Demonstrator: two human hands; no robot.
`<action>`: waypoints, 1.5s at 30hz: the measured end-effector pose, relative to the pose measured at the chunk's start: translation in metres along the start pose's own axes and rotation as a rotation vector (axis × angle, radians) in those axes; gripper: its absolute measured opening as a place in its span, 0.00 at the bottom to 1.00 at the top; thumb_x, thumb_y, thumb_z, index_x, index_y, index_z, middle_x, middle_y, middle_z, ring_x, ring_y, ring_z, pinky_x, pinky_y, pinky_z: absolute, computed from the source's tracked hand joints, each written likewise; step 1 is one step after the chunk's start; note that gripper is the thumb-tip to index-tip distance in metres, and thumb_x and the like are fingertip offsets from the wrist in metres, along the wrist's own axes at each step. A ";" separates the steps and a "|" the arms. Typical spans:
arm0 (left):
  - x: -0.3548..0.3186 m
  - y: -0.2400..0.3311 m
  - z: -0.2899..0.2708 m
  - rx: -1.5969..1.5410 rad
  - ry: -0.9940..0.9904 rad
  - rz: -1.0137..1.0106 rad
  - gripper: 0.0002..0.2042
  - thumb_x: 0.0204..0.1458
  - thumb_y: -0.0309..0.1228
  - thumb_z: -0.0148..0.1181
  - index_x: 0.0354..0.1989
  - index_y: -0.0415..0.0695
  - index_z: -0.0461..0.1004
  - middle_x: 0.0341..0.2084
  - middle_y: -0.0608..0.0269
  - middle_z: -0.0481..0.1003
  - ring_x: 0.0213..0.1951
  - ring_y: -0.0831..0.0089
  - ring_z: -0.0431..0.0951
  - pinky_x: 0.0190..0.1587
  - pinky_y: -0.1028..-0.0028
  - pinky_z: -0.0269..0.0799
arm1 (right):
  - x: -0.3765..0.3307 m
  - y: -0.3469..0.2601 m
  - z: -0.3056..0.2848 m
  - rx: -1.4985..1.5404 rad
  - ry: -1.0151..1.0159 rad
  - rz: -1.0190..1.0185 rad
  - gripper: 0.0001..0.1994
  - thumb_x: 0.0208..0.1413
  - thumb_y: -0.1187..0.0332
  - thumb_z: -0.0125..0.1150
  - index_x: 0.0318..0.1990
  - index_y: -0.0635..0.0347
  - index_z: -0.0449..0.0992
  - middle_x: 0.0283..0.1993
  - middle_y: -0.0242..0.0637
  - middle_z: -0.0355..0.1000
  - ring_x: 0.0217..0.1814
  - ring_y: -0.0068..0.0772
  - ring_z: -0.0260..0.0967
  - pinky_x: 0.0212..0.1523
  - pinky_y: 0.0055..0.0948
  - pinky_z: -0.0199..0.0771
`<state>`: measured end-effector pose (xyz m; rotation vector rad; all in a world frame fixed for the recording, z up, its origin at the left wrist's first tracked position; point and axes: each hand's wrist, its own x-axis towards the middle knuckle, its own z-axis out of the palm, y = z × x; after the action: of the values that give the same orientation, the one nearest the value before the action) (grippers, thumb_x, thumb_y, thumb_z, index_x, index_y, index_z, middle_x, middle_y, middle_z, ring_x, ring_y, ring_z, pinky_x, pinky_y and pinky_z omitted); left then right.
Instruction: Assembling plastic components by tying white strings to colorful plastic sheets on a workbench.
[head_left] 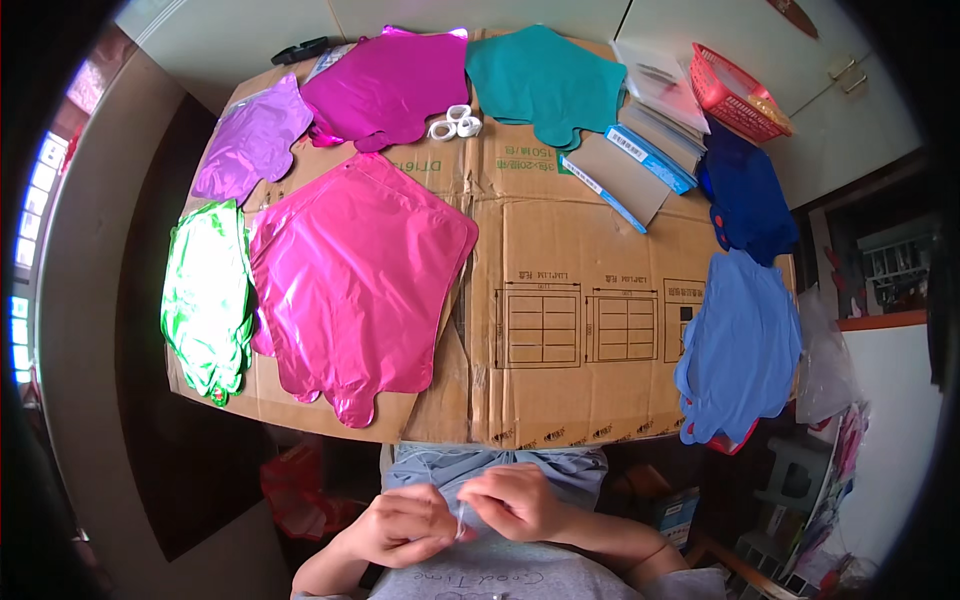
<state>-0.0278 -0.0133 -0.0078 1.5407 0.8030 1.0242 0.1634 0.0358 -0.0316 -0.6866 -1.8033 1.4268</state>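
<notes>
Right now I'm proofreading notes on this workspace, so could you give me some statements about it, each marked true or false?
A thin pale strand shows between the left hand and the right hand. True.
The large pink sheet lies at the far right corner. False: the large pink sheet lies mostly on the left half of the cardboard.
The red basket is right of the teal sheet. True.
The teal sheet is nearest the person. False: it lies along the far edge.
</notes>
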 end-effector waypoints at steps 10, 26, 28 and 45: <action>-0.004 0.003 0.001 -0.325 0.198 0.029 0.06 0.39 0.20 0.57 0.27 0.36 0.78 0.27 0.60 0.79 0.26 0.73 0.70 0.32 0.73 0.61 | 0.003 0.008 0.014 -0.010 -0.045 -0.071 0.03 0.46 0.74 0.58 0.30 0.58 0.73 0.17 0.33 0.63 0.19 0.35 0.63 0.23 0.31 0.62; -0.039 0.003 -0.028 0.005 0.148 -0.294 0.05 0.35 0.22 0.54 0.22 0.38 0.76 0.18 0.64 0.76 0.24 0.70 0.69 0.33 0.71 0.61 | 0.006 0.039 0.040 -0.035 -0.186 -0.229 0.05 0.49 0.72 0.58 0.33 0.60 0.72 0.27 0.36 0.68 0.32 0.36 0.67 0.42 0.34 0.64; -0.049 -0.007 -0.020 -0.419 0.406 -0.126 0.10 0.42 0.24 0.52 0.29 0.31 0.77 0.26 0.56 0.78 0.29 0.69 0.70 0.36 0.71 0.63 | 0.006 0.057 0.055 0.056 -0.175 -0.239 0.05 0.49 0.73 0.58 0.34 0.59 0.72 0.27 0.35 0.68 0.31 0.37 0.66 0.44 0.34 0.64; -0.085 -0.037 -0.043 0.471 0.366 -0.741 0.08 0.52 0.25 0.49 0.25 0.35 0.72 0.20 0.63 0.70 0.29 0.76 0.66 0.33 0.76 0.61 | 0.021 0.109 0.106 0.093 -0.456 -0.032 0.06 0.55 0.69 0.50 0.37 0.61 0.71 0.32 0.42 0.69 0.38 0.45 0.69 0.38 0.35 0.67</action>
<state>-0.1003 -0.0648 -0.0581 1.2513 1.8071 0.5745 0.0621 0.0169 -0.1461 -0.2953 -2.0572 1.7348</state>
